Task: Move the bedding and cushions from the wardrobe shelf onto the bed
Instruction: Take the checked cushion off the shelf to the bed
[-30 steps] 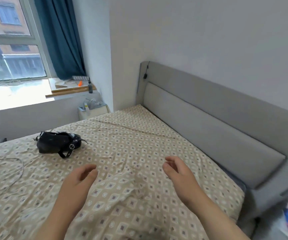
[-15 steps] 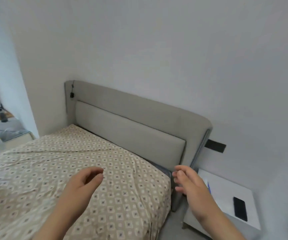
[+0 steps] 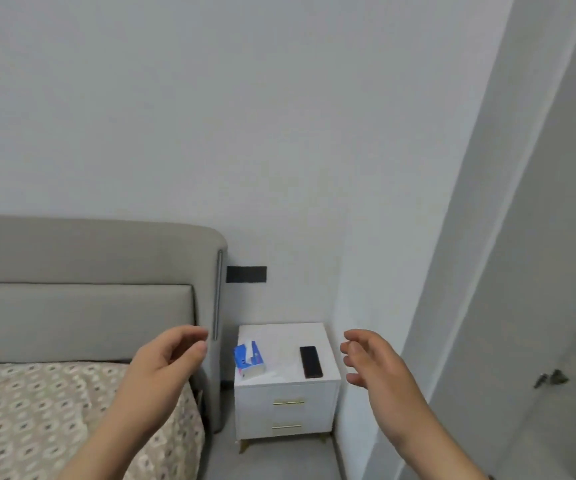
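Note:
The bed [image 3: 30,417] with a beige patterned sheet fills the lower left, backed by a grey padded headboard [image 3: 82,289]. My left hand [image 3: 161,368] hovers over the bed's right corner, fingers loosely curled and holding nothing. My right hand [image 3: 376,365] is raised in front of the nightstand's right side, fingers apart and empty. A pale grey door [image 3: 539,271] with a metal handle [image 3: 551,377] stands at the right edge; I cannot tell whether it belongs to the wardrobe. No bedding or cushions are in sight.
A white nightstand [image 3: 286,403] with two drawers stands between the bed and the wall corner. On it lie a blue tissue pack [image 3: 248,360] and a black phone [image 3: 310,362]. A black wall plate [image 3: 246,274] sits beside the headboard.
My view has swung right, away from the window and the black bag on the bed, toward the nightstand and the grey door. Both hands stayed raised and empty.

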